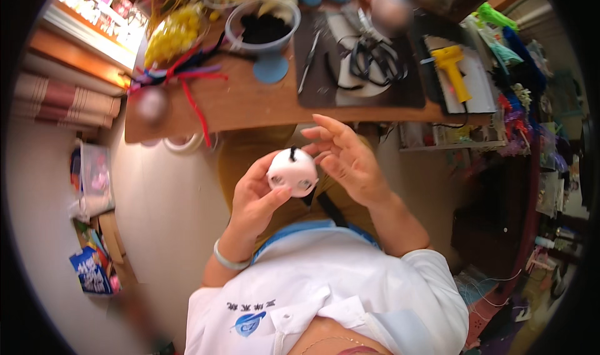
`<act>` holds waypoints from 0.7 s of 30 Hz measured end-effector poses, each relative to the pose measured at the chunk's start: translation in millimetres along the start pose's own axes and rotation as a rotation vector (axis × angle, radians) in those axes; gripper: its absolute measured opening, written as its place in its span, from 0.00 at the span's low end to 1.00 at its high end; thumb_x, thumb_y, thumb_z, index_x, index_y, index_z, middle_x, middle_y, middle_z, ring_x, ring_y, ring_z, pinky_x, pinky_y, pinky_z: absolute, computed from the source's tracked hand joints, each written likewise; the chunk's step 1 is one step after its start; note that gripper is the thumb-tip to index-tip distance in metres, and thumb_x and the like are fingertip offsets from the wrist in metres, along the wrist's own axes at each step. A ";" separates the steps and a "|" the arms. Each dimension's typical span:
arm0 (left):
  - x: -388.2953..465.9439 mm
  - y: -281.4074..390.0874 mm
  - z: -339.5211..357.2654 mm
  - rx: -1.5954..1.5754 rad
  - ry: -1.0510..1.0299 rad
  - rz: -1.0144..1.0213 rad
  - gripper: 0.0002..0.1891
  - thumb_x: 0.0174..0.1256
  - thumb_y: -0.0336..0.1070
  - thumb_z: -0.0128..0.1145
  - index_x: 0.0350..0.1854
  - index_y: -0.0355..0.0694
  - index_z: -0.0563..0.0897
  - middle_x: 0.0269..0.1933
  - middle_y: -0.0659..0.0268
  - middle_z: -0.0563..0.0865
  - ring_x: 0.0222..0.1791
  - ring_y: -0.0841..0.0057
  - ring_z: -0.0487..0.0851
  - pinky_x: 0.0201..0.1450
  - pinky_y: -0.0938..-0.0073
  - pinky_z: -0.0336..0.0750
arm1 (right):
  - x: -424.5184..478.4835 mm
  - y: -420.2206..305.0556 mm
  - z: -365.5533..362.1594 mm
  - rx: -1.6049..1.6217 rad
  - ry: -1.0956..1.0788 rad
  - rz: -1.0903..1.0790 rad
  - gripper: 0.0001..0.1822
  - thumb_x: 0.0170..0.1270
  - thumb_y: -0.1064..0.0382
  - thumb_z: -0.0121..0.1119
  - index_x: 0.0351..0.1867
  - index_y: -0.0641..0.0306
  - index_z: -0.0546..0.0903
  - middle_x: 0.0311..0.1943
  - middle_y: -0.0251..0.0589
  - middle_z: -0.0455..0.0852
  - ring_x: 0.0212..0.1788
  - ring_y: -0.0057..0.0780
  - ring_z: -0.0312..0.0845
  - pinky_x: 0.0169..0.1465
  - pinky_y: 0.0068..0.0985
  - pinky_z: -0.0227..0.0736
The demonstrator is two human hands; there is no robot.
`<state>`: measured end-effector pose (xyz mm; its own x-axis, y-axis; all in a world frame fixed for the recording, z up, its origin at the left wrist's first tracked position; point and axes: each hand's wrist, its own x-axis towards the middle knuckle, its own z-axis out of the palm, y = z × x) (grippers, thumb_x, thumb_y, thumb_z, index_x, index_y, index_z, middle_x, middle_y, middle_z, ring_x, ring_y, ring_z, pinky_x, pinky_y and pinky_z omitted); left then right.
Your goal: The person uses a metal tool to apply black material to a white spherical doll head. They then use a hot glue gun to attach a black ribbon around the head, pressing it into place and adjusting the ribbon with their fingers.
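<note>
My left hand (251, 196), with a bangle at its wrist, grips a small pale pink doll head (294, 168) above my lap. Two round glossy eyes show on the head, and a short black tuft or strip sticks to its upper side. The thumb presses on the head's near edge. Just to the right, my right hand (349, 163) has its fingers spread and holds nothing visible. Its curled lower fingers come very close to the head; whether they touch it I cannot tell.
On the wooden table (248, 104) lie chenille stems (194, 104), a plastic tub of black pieces (262, 45), a dark mat (314, 99), black-handled scissors (378, 62), a thin metal tool (309, 62) and a yellow glue gun (452, 71) with its cord. A bag of yellow pompoms (173, 38) sits behind.
</note>
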<state>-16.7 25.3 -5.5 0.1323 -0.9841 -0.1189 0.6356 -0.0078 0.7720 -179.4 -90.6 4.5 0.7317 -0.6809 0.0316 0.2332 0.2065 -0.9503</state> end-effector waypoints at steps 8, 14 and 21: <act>-8.7 -5.0 -3.5 0.041 -0.047 -0.032 0.29 0.64 0.30 0.62 0.65 0.29 0.66 0.56 0.60 0.78 0.53 0.74 0.80 0.56 0.74 0.77 | 4.2 5.9 23.1 -0.020 -0.179 0.225 0.29 0.74 0.48 0.50 0.65 0.68 0.67 0.44 0.38 0.82 0.46 0.19 0.74 0.50 0.18 0.71; -9.9 -3.7 1.1 -0.006 -0.102 -0.035 0.27 0.65 0.28 0.61 0.65 0.29 0.67 0.56 0.60 0.78 0.53 0.74 0.80 0.57 0.74 0.77 | -7.6 11.3 6.3 0.201 -0.245 0.253 0.29 0.74 0.55 0.52 0.68 0.71 0.63 0.47 0.39 0.81 0.50 0.20 0.73 0.56 0.20 0.69; -10.4 -8.1 5.8 0.137 -0.079 0.006 0.27 0.66 0.26 0.59 0.66 0.28 0.67 0.55 0.60 0.77 0.53 0.75 0.79 0.57 0.74 0.76 | -5.0 3.8 17.8 0.135 -0.123 0.294 0.24 0.72 0.57 0.54 0.63 0.70 0.70 0.46 0.37 0.81 0.47 0.18 0.75 0.50 0.19 0.73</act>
<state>-27.6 34.5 -6.9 0.0721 -0.9950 -0.0685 0.5246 -0.0206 0.8511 -170.8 -73.9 6.3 0.8499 -0.4905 -0.1927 0.0777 0.4783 -0.8748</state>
